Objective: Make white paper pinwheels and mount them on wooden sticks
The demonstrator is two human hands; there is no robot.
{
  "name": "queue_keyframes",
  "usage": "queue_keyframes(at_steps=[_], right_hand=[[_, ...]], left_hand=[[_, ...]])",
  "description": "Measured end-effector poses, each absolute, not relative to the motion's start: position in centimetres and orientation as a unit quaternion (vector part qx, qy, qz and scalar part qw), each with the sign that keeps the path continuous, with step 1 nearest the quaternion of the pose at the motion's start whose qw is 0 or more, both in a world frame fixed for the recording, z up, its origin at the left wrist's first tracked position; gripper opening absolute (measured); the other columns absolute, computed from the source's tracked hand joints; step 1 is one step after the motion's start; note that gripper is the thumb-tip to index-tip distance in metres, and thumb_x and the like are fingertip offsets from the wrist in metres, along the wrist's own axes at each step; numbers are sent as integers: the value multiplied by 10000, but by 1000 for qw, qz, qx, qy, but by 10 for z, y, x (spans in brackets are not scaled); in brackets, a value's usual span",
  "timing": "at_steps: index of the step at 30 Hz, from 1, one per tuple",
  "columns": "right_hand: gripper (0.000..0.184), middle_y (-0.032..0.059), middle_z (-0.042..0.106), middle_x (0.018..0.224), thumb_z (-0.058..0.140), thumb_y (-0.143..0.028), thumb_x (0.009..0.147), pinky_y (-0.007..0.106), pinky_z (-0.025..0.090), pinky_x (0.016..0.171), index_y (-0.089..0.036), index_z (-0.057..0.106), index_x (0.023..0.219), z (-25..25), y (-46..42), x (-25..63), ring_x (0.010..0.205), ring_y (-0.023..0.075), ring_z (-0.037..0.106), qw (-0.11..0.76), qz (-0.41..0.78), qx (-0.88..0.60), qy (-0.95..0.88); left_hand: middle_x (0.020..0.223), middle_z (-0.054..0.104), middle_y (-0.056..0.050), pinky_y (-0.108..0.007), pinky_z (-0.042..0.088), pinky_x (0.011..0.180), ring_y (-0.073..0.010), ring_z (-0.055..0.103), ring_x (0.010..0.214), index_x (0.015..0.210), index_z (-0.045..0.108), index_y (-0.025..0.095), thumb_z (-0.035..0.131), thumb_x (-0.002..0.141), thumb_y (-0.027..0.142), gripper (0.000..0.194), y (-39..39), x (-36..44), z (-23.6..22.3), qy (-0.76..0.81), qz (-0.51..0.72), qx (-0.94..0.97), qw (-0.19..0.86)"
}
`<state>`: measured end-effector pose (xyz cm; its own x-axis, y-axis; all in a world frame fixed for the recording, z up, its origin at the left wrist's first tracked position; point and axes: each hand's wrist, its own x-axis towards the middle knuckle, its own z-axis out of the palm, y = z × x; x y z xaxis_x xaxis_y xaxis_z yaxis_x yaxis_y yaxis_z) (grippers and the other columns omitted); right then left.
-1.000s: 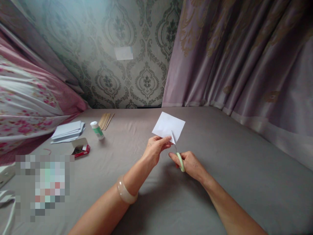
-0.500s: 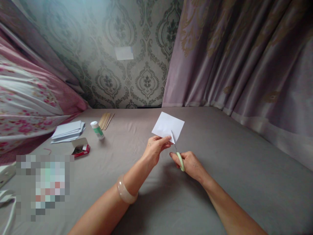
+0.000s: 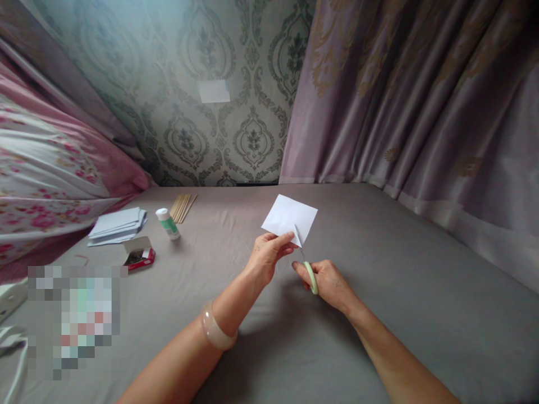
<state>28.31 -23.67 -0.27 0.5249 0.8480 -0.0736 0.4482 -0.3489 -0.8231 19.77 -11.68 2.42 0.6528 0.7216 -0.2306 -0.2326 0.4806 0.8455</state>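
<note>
Underneath the held white sheet (image 3: 290,213), and spreading out well past it on all sides, lies a grey cloth (image 3: 429,269) with light creases. A mauve curtain (image 3: 379,84) with gold motifs hangs beyond the sheet and to its right. Behind the sheet stands a wall (image 3: 252,33) with a dark damask pattern. Floral fabric (image 3: 50,157), pink and white, drapes far to the left of the sheet.

On the sheet's near side are the person's two hands, close together but not touching. The left hand (image 3: 269,255) pinches the sheet's near edge, thumb on top, and keeps it tilted above the cloth. The right hand (image 3: 326,280), nearer than the sheet's lower right corner, is wrapped around the scissors' handle.

Well to the left of the sheet rests a loose stack of papers (image 3: 115,227). The scissors (image 3: 310,278), pale green at the handle, reach up to the sheet's near corner; one blade lies over its face, the other is hidden.

Left of the sheet come a row of wooden sticks (image 3: 182,209), then a white-capped bottle (image 3: 167,224) with a green label, tilted in view. Farther left and nearer than the sheet sits an open red box (image 3: 147,261), its dark contents too small to make out.
</note>
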Motion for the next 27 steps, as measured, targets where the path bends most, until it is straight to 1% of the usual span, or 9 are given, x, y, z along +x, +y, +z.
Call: queue_keyframes(at_steps=[5,10,13,21,24,27], right_hand=[[495,-36,338,426,534,-550,767,261,257,490,-181,450,447,-4,-236,283,452,98,343,390,258,-778,-419],[488,-36,384,443,560,-565,753,258,260,489,-177,481,468,-6,-235,284,465,98,354,391,290,-770,-412],[499,-33,401,451,555,-581,762,254,280,497,-175,494,479,-7,-235,283,477,102,371,403,311,-751,-421],[574,-23,421,447,487,-652,797,249,313,509,-175,526,479,-1,-237,283,476,104,382,419,325,-718,-450],[587,-27,420,450,492,-678,785,246,299,495,-168,543,498,0,-240,286,468,98,371,389,354,-706,-473],[555,-29,441,472,547,-670,759,244,271,478,-158,581,550,0,-244,293,470,94,368,343,391,-697,-493]], left_hand=[[595,662,-57,-191,490,537,-116,637,551,677,638,87,790,656,162,171,-117,198,24,298,298,405,811],[579,647,-39,-188,483,525,-101,612,518,692,629,89,776,662,145,160,-116,197,24,292,294,401,817],[582,647,-36,-190,478,519,-97,604,508,704,629,89,753,673,130,134,-116,197,24,291,289,399,820],[585,643,-29,-202,470,531,-94,595,510,687,622,106,781,636,159,175,-116,197,24,283,288,406,820],[575,634,-20,-205,466,541,-93,590,517,659,602,121,798,604,181,212,-111,196,23,288,302,406,813],[607,646,-17,-207,470,560,-94,594,540,665,596,129,795,574,186,226,-99,194,23,297,337,406,796]])
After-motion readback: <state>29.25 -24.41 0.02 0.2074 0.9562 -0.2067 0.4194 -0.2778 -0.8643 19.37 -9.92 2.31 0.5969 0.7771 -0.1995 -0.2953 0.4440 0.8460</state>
